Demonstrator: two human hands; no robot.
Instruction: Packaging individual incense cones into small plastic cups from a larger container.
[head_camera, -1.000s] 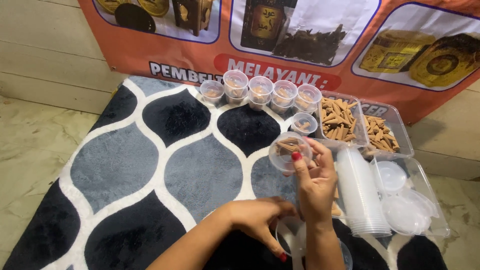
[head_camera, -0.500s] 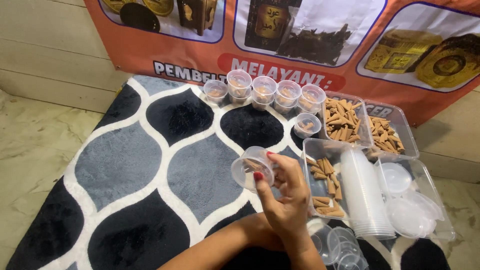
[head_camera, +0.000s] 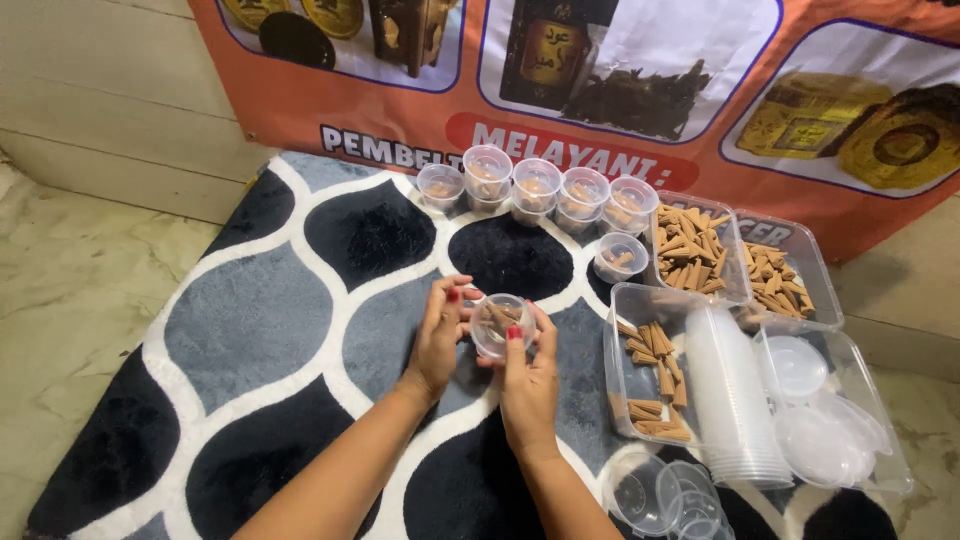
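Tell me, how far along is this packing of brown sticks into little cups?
Done: six small clear filled cups stand on the patterned rug. In hand: both hands, left and right, hold another clear cup of sticks. Left: trays of loose brown sticks, a stack of empty cups.

Patterned grey, black and white rug (head_camera: 260, 330) on marble floor (head_camera: 60, 300). Orange printed banner (head_camera: 400, 110) behind. Row of filled lidded cups (head_camera: 535, 185); clear trays of brown sticks (head_camera: 690, 245); stacked empty cups (head_camera: 735, 400); loose lids (head_camera: 800, 365).
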